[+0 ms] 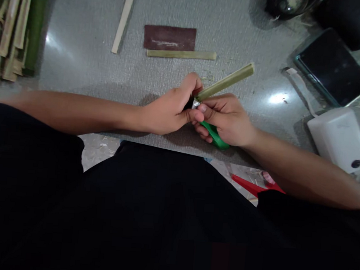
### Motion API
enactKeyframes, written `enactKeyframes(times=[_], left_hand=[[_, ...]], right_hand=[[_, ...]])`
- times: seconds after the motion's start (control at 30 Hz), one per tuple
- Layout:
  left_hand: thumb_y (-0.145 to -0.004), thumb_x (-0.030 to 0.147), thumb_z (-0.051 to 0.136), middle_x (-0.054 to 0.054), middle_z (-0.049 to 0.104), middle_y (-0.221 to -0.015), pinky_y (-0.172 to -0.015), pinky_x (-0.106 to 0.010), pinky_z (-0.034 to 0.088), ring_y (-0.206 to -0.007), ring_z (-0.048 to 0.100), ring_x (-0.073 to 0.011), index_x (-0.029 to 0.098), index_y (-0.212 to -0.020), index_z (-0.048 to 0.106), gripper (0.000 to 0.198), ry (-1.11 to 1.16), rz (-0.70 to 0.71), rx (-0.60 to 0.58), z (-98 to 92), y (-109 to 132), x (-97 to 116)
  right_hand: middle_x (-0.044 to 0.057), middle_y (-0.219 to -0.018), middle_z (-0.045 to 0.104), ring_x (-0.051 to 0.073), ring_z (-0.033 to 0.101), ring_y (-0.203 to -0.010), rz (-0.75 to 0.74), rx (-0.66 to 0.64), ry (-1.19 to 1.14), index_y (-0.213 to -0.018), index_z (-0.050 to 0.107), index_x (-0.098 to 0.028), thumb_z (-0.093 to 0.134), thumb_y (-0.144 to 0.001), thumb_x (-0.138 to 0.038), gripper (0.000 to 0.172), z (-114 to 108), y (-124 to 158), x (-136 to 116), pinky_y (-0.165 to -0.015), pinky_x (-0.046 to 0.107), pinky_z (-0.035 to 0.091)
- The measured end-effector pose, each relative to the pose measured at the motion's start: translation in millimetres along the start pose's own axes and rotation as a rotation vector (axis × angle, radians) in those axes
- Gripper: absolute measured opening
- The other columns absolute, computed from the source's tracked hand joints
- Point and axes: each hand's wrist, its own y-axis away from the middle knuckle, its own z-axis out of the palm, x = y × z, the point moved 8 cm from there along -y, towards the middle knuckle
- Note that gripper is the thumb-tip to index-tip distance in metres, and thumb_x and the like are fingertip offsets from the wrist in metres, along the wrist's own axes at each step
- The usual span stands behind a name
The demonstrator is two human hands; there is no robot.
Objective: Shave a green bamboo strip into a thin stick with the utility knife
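Observation:
Near the table's front edge my two hands meet. My right hand is closed round a green-handled tool, whose metal part shows between the hands. A pale green bamboo strip slants up to the right from that metal part. My left hand is closed at the strip's lower end, its thumb beside the metal; the fingers partly hide what they grip. Behind the hands, a second bamboo strip lies along the lower edge of a dark brown rectangular piece.
On the grey table, a bamboo pile stands at the left and a long pale strip lies at the back. At the right are a phone, a white box with a cable, and a dark rounded object.

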Motion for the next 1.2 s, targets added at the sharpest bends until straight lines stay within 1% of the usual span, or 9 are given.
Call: enactKeyframes(times=[0.13, 0.3, 0.43, 0.53, 0.6, 0.8, 0.93, 1.03, 1.2], left_hand=[[-0.126, 0.101, 0.039, -0.002, 0.065, -0.115, -0.088, -0.035, 0.066, -0.093, 0.076, -0.0175, 0.024, -0.138, 0.048, 0.078, -0.005, -0.02, 0.008, 1.2, 1, 0], [-0.125, 0.101, 0.028, 0.0, 0.061, -0.113, -0.087, -0.033, 0.064, -0.09, 0.072, -0.0136, 0.025, -0.133, 0.045, 0.078, -0.02, -0.041, 0.029, 1.1, -1, 7], [-0.121, 0.107, 0.027, 0.001, 0.058, -0.111, -0.081, -0.032, 0.059, -0.086, 0.068, -0.013, 0.027, -0.131, 0.043, 0.083, -0.034, -0.014, 0.068, -2.1, 2, 12], [-0.124, 0.105, 0.03, -0.001, 0.062, -0.117, -0.092, -0.038, 0.065, -0.092, 0.075, -0.0167, 0.025, -0.141, 0.046, 0.083, -0.068, 0.003, 0.032, 1.9, 5, 8], [-0.125, 0.104, 0.027, -0.002, 0.063, -0.117, -0.094, -0.04, 0.066, -0.092, 0.076, -0.0171, 0.025, -0.144, 0.046, 0.083, -0.074, 0.011, 0.032, 3.6, 7, 5], [-0.13, 0.097, 0.031, 0.001, 0.062, -0.115, -0.075, -0.029, 0.053, -0.078, 0.067, -0.0124, 0.029, -0.139, 0.042, 0.07, -0.068, 0.073, 0.09, 2.1, 6, 9], [-0.133, 0.093, 0.032, -0.001, 0.067, -0.118, -0.079, -0.03, 0.058, -0.083, 0.071, -0.0135, 0.028, -0.143, 0.044, 0.067, -0.068, 0.006, 0.048, 3.1, 6, 8], [-0.134, 0.087, 0.045, -0.003, 0.071, -0.119, -0.077, -0.032, 0.058, -0.083, 0.073, -0.0156, 0.027, -0.142, 0.045, 0.061, -0.074, -0.042, 0.039, 3.3, 6, 5], [-0.132, 0.089, 0.041, 0.0, 0.066, -0.107, -0.064, -0.034, 0.041, -0.069, 0.064, -0.0167, 0.03, -0.138, 0.043, 0.059, -0.096, -0.016, 0.073, 4.2, 5, 3]], right_hand=[[-0.003, -0.062, 0.061, 0.014, 0.053, -0.048, -0.048, 0.09, 0.02, -0.086, 0.069, -0.025, 0.097, -0.113, -0.088, 0.074, -4, 1, 2, -0.042, 0.031, 0.046], [-0.002, -0.066, 0.061, 0.015, 0.053, -0.05, -0.117, 0.187, 0.05, -0.087, 0.065, -0.026, 0.088, -0.124, -0.08, 0.07, -4, 7, 6, -0.044, 0.031, 0.047], [-0.003, -0.063, 0.061, 0.013, 0.053, -0.048, -0.099, 0.1, -0.006, -0.086, 0.068, -0.024, 0.094, -0.121, -0.077, 0.068, -2, 2, 1, -0.042, 0.028, 0.045], [-0.003, -0.063, 0.063, 0.012, 0.055, -0.047, -0.057, -0.007, 0.007, -0.084, 0.068, -0.024, 0.094, -0.122, -0.075, 0.069, 1, -1, -2, -0.042, 0.026, 0.047], [-0.003, -0.063, 0.063, 0.013, 0.055, -0.048, -0.035, 0.011, 0.019, -0.084, 0.067, -0.024, 0.092, -0.123, -0.073, 0.067, 1, -1, -1, -0.043, 0.027, 0.048], [-0.001, -0.065, 0.058, 0.015, 0.052, -0.05, -0.033, 0.203, 0.076, -0.085, 0.061, -0.026, 0.085, -0.129, -0.07, 0.066, -1, 7, 6, -0.044, 0.031, 0.046], [-0.002, -0.066, 0.057, 0.015, 0.052, -0.051, -0.029, 0.222, 0.116, -0.085, 0.061, -0.026, 0.082, -0.131, -0.068, 0.066, 1, 8, 5, -0.045, 0.031, 0.044], [-0.001, -0.066, 0.058, 0.016, 0.051, -0.051, -0.023, 0.225, 0.114, -0.084, 0.063, -0.026, 0.084, -0.13, -0.069, 0.066, 0, 7, 3, -0.044, 0.033, 0.043], [0.002, -0.069, 0.059, 0.02, 0.054, -0.055, -0.026, 0.269, 0.053, -0.085, 0.063, -0.028, 0.091, -0.123, -0.073, 0.066, -1, 12, 9, -0.044, 0.036, 0.043]])
